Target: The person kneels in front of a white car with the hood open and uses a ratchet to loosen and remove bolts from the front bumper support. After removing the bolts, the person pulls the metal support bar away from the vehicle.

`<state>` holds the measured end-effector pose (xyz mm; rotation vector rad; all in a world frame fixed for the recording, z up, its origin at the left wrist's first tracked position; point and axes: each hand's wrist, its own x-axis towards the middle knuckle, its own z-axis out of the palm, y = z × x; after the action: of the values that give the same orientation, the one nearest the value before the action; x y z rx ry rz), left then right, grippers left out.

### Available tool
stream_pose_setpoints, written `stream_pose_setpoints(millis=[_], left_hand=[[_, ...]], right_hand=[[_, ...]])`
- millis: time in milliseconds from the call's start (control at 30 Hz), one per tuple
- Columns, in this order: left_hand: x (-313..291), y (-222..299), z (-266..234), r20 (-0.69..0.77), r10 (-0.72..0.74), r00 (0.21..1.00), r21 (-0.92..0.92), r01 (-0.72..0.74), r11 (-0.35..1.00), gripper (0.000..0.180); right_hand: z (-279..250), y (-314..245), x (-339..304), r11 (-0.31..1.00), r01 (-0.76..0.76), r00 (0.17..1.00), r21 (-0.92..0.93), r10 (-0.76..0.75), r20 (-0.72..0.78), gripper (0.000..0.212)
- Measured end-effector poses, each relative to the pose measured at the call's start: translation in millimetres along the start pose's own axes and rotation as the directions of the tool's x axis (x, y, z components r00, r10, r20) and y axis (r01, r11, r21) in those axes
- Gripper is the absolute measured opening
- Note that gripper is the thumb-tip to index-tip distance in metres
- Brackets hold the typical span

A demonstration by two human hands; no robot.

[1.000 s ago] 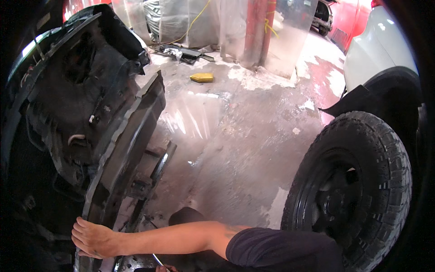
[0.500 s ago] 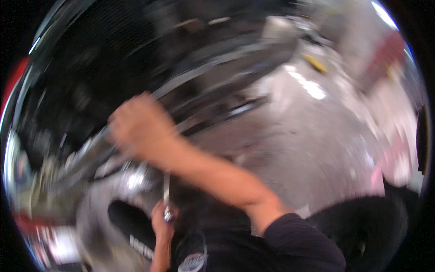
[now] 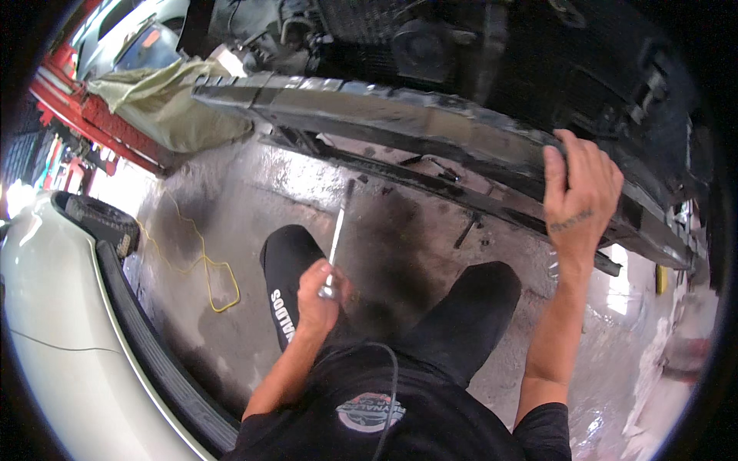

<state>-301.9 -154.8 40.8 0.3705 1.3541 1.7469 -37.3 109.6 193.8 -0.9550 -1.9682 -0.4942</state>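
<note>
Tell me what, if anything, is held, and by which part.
The left hand holds a metal tool by its near, round-headed end. The right hand rests on the beam; whether it grips is unclear.

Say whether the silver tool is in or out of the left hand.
In: the left hand grips one end of the silver tool.

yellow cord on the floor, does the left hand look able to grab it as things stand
Probably not: the left hand is closed around a silver tool, and in this view the left leg lies between that hand and the yellow cord.
</note>
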Motion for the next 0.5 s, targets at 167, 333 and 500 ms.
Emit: stream_pose_setpoints(millis=[167, 333, 500], left_hand=[[50, 33, -42, -0.016, 0.012, 1.0, -0.299, -0.016, 0.954, 0.033], [96, 53, -71, 0.103, 0.053, 0.993, -0.437, -0.003, 0.9, 0.035], [133, 61, -98, 0.234, 0.085, 0.968, -0.589, 0.071, 0.805, 0.037]], right_hand=[[1, -8, 5, 0.999, 0.01, 0.999, -0.046, -0.008, 0.042, 0.025], [-3, -8, 4, 0.995, -0.007, 0.997, -0.097, 0.015, 0.079, 0.027], [-1, -6, 3, 0.987, -0.158, 0.967, -0.012, 0.157, 0.2, 0.034]])
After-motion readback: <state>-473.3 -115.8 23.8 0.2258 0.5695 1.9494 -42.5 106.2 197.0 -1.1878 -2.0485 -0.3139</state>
